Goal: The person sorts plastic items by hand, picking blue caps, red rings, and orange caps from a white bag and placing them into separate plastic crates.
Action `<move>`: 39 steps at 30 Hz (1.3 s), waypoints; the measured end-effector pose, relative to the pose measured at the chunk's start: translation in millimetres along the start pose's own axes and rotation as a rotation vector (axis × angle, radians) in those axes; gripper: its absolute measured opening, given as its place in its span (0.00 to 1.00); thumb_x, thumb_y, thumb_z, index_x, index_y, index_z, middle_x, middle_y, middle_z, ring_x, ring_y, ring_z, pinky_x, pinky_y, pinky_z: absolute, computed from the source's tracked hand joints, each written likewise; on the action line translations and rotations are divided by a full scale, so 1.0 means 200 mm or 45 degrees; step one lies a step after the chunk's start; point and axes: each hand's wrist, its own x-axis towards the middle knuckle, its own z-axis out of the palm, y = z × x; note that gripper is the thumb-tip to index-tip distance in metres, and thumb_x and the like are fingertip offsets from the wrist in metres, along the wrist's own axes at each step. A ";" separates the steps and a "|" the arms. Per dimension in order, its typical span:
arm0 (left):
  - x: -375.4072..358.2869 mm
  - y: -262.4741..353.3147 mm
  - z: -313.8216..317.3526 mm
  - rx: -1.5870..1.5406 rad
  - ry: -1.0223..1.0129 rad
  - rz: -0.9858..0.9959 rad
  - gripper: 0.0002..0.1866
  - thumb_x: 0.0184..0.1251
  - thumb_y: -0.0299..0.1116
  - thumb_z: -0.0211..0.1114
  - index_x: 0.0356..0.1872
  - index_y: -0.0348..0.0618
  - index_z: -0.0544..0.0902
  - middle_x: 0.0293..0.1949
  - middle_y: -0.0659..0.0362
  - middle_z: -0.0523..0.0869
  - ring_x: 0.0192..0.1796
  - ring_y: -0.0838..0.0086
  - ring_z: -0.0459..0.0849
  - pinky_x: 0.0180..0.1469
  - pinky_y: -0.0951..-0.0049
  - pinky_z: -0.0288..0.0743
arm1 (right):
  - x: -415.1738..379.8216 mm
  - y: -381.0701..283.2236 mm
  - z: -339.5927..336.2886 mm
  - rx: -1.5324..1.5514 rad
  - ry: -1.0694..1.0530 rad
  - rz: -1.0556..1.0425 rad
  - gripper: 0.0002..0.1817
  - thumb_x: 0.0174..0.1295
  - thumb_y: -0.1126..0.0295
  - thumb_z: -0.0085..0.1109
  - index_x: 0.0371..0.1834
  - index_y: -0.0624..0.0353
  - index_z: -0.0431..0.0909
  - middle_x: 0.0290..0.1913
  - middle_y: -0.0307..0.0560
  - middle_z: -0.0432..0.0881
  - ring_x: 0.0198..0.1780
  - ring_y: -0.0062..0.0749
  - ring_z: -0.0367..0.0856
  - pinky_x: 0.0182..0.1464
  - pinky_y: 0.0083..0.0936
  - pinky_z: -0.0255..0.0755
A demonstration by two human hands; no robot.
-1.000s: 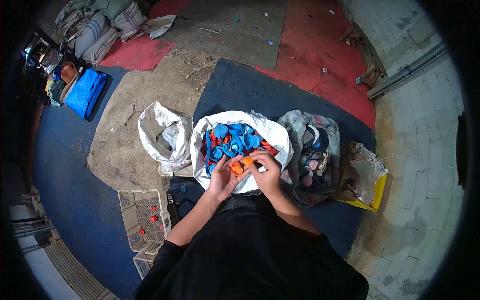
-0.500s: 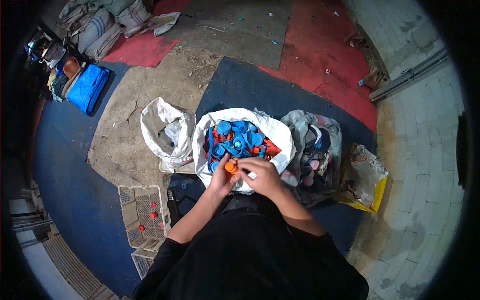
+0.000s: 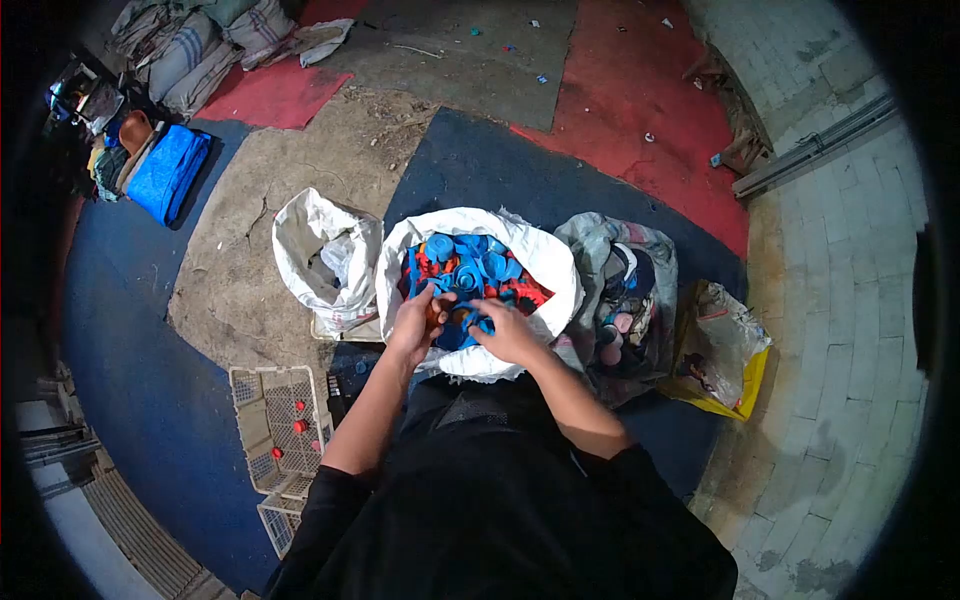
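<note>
In front of me a white woven sack (image 3: 560, 265) with a rolled-down rim holds many blue and red plastic caps (image 3: 468, 275). My left hand (image 3: 408, 328) is over its near-left side, fingers curled round an orange plastic cap (image 3: 434, 313). My right hand (image 3: 510, 333) reaches in over the near side of the sack. Its thumb and fingers are apart among the blue caps, with a blue piece showing between them; whether they grip it is not clear.
Left of the sack stands another white sack (image 3: 300, 240) with clear plastic inside. A grey sack (image 3: 655, 245) of mixed pieces and a yellow bag (image 3: 748, 388) stand right. Beige crates (image 3: 245, 390) with a few red caps lie at lower left; a block wall (image 3: 840, 300) rises right.
My hands have moved apart and forward, down into the sack. The orange cap stays in my left hand; my right hand has left it and reached among the blue caps.
</note>
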 end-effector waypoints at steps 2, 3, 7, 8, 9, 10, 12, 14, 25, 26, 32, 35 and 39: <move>0.05 0.02 0.03 0.111 -0.056 0.036 0.24 0.85 0.47 0.52 0.24 0.48 0.74 0.49 0.56 0.89 0.27 0.82 0.76 0.23 0.80 0.60 | -0.01 -0.02 -0.04 0.283 -0.028 0.004 0.18 0.60 0.67 0.71 0.51 0.64 0.84 0.48 0.55 0.87 0.52 0.50 0.86 0.57 0.41 0.78; 0.08 0.03 0.05 0.166 -0.084 0.056 0.24 0.85 0.47 0.52 0.24 0.48 0.74 0.50 0.55 0.89 0.27 0.83 0.76 0.23 0.80 0.59 | -0.02 0.03 -0.08 0.334 0.006 0.009 0.16 0.61 0.68 0.70 0.49 0.63 0.85 0.47 0.55 0.88 0.49 0.49 0.87 0.54 0.39 0.79; 0.21 0.08 0.07 0.209 -0.104 0.038 0.23 0.83 0.48 0.54 0.25 0.49 0.76 0.52 0.56 0.90 0.25 0.83 0.75 0.21 0.80 0.58 | -0.03 0.20 -0.24 -0.015 0.560 0.135 0.05 0.60 0.75 0.64 0.38 0.59 0.85 0.38 0.54 0.87 0.44 0.52 0.86 0.47 0.44 0.79; 0.28 0.09 0.05 0.177 -0.052 0.049 0.22 0.82 0.48 0.56 0.25 0.50 0.75 0.52 0.56 0.90 0.26 0.83 0.76 0.21 0.80 0.57 | -0.06 0.29 -0.27 -0.216 0.411 0.217 0.05 0.59 0.74 0.64 0.37 0.59 0.85 0.39 0.54 0.87 0.46 0.53 0.86 0.48 0.46 0.79; 0.38 0.08 -0.04 0.208 -0.027 0.036 0.21 0.82 0.48 0.56 0.26 0.50 0.76 0.47 0.58 0.90 0.27 0.83 0.76 0.22 0.80 0.58 | -0.08 0.36 -0.29 -0.416 0.262 0.299 0.05 0.58 0.74 0.64 0.37 0.59 0.85 0.39 0.55 0.87 0.47 0.54 0.85 0.50 0.48 0.78; 0.40 0.13 -0.07 0.116 -0.031 0.072 0.21 0.82 0.48 0.56 0.27 0.50 0.77 0.44 0.60 0.90 0.27 0.82 0.76 0.22 0.80 0.59 | -0.09 0.36 -0.30 -0.445 0.228 0.313 0.05 0.58 0.73 0.64 0.36 0.60 0.85 0.39 0.55 0.87 0.47 0.54 0.85 0.50 0.48 0.78; 0.42 0.21 -0.10 0.044 -0.025 0.137 0.20 0.82 0.48 0.55 0.27 0.51 0.75 0.46 0.59 0.89 0.28 0.82 0.77 0.23 0.81 0.60 | -0.11 0.36 -0.33 -0.501 0.162 0.344 0.05 0.58 0.72 0.64 0.34 0.61 0.84 0.38 0.55 0.87 0.46 0.55 0.85 0.51 0.48 0.78; 0.43 0.28 -0.15 0.049 0.047 0.212 0.21 0.83 0.48 0.55 0.26 0.52 0.72 0.51 0.58 0.90 0.29 0.81 0.79 0.23 0.81 0.61 | -0.10 0.36 -0.34 -0.537 0.132 0.446 0.06 0.58 0.70 0.65 0.34 0.61 0.84 0.37 0.54 0.87 0.46 0.54 0.86 0.51 0.49 0.78; 0.19 0.26 -0.16 -0.014 -0.028 0.128 0.22 0.85 0.46 0.52 0.26 0.49 0.72 0.57 0.54 0.89 0.29 0.79 0.78 0.22 0.81 0.63 | 0.07 0.29 -0.13 -0.487 0.019 0.345 0.10 0.68 0.68 0.59 0.46 0.57 0.87 0.48 0.52 0.88 0.48 0.54 0.88 0.52 0.49 0.81; 0.18 0.23 -0.19 -0.026 -0.036 0.130 0.22 0.85 0.46 0.51 0.26 0.49 0.72 0.58 0.54 0.88 0.29 0.79 0.78 0.22 0.81 0.63 | 0.07 0.30 -0.14 -0.468 0.027 0.375 0.10 0.67 0.66 0.62 0.44 0.58 0.88 0.49 0.53 0.88 0.48 0.53 0.88 0.52 0.49 0.81; 0.15 0.18 -0.32 -0.187 0.019 0.165 0.22 0.85 0.47 0.51 0.27 0.48 0.74 0.57 0.53 0.88 0.31 0.79 0.80 0.22 0.82 0.65 | 0.08 0.31 -0.10 -0.466 -0.030 0.359 0.08 0.60 0.67 0.70 0.36 0.59 0.88 0.41 0.55 0.88 0.44 0.53 0.88 0.47 0.48 0.81; 0.12 0.14 -0.28 -0.298 0.033 0.206 0.21 0.85 0.47 0.51 0.30 0.46 0.77 0.53 0.53 0.88 0.34 0.78 0.81 0.24 0.82 0.68 | 0.04 0.27 -0.14 -0.366 0.005 0.331 0.05 0.57 0.73 0.71 0.31 0.62 0.87 0.37 0.57 0.87 0.43 0.53 0.88 0.45 0.45 0.81; 0.03 0.05 -0.23 -0.491 -0.164 0.130 0.19 0.84 0.46 0.54 0.38 0.41 0.82 0.48 0.52 0.86 0.44 0.68 0.86 0.47 0.68 0.88 | -0.04 0.23 -0.22 -0.016 0.148 0.223 0.08 0.54 0.79 0.73 0.37 0.65 0.88 0.41 0.54 0.89 0.43 0.46 0.90 0.45 0.35 0.84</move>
